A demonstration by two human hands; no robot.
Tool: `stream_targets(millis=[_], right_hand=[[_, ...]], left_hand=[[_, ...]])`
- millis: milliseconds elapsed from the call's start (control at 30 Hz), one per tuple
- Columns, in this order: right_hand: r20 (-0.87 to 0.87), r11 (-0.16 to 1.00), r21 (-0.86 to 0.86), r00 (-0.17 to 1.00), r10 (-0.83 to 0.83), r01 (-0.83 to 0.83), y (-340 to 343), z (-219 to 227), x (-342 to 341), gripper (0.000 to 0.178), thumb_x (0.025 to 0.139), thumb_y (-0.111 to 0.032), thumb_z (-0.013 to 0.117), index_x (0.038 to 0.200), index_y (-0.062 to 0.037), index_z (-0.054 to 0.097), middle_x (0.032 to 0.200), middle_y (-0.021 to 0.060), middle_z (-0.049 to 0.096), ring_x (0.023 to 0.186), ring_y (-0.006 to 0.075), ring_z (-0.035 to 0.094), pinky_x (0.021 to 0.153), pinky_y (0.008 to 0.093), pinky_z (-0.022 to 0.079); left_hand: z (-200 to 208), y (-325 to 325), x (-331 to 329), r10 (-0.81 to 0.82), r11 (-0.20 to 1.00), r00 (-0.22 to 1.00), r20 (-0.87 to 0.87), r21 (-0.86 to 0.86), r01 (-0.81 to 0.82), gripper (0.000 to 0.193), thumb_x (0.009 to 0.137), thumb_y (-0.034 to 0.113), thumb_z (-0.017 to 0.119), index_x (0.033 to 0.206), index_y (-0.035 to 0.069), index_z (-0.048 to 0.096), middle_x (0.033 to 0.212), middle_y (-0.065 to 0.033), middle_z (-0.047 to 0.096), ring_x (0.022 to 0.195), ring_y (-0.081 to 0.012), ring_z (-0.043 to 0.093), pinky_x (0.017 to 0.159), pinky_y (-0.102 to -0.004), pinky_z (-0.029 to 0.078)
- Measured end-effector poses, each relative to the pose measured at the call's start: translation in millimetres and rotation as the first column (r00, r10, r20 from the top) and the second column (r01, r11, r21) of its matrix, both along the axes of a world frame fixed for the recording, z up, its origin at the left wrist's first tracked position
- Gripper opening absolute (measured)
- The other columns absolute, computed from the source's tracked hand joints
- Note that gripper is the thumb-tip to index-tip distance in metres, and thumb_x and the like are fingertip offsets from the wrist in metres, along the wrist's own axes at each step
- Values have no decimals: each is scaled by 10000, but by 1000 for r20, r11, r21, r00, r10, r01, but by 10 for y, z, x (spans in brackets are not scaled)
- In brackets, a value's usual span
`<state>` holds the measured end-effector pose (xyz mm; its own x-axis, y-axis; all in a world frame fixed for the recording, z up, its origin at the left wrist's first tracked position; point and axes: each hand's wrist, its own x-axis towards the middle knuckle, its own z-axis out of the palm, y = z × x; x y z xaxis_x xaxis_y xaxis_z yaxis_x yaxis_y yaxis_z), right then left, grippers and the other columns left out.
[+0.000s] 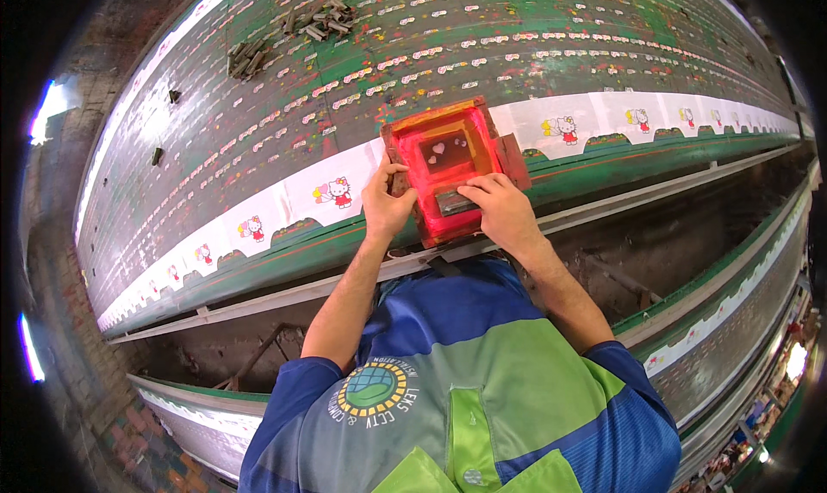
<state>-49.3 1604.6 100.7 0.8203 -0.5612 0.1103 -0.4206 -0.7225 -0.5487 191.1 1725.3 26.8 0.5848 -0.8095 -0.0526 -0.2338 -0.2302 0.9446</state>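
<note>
A long green printing table [284, 80] runs across the scene, dotted with paint specks. Two heaps of small dark blocks [319, 19] lie on its far side. A metal rail [655, 196] follows the near edge, and another table [732, 321] stands at the near right.

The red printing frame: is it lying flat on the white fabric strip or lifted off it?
Flat, as far as visible. The red printing frame lies over the white fabric strip; the left hand grips its edge, and the right hand presses a squeegee inside.
</note>
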Motion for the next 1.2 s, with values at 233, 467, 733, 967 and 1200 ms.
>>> stream_targets(millis=[233, 467, 733, 967, 1200], right_hand=[[-9, 1000, -1, 1000, 24, -24, -45, -28, -2, 478, 816, 33, 719, 1275, -85, 787, 1200, 68, 751, 1167, 316, 682, 1055, 424, 583], [-130, 984, 143, 984, 120, -101, -158, 81, 35, 441, 837, 15, 734, 1253, -124, 785, 1182, 80, 754, 1157, 348, 697, 1022, 469, 601], [-94, 994, 33, 990, 107, -104, -1027, -116, 975, 296, 901, -82, 780, 1188, -140, 823, 1113, 130, 778, 1106, 405, 719, 1008, 518, 589], [-274, 991, 129, 959, 68, -34, -577, -5, 572, 381, 875, -28, 793, 1242, -128, 803, 1228, 140, 784, 1200, 378, 707, 1028, 496, 583], [-79, 998, 25, 995, -55, 58, 45, 24, 70, 503, 822, 68, 720, 1287, -114, 788, 1266, 62, 772, 1213, 336, 693, 1066, 440, 592]], left_hand=[[-77, -15, 2, 20, 1000, 1000, 4, 22, -20, 351, 810, 59, 793, 1154, 39, 724, 1230, -129, 816, 915, -118, 698, 828, -318, 578], [-25, 24, -16, 22, 993, 998, 53, 115, -28, 367, 808, 64, 791, 1168, 34, 725, 1192, -157, 762, 930, -156, 702, 846, -350, 586], [-49, -73, -12, 35, 999, 982, 186, -13, -33, 366, 810, 77, 780, 1166, 18, 719, 1149, -142, 820, 944, -160, 739, 858, -367, 607], [110, -56, -62, 9, 992, 998, 62, 128, -17, 374, 802, 107, 796, 1162, 31, 725, 1082, -179, 810, 904, -230, 754, 840, -388, 600], [75, -36, -85, 35, 997, 999, 31, 61, -37, 377, 808, 69, 797, 1177, 37, 727, 1356, -207, 777, 1121, -240, 773, 963, -383, 594]])
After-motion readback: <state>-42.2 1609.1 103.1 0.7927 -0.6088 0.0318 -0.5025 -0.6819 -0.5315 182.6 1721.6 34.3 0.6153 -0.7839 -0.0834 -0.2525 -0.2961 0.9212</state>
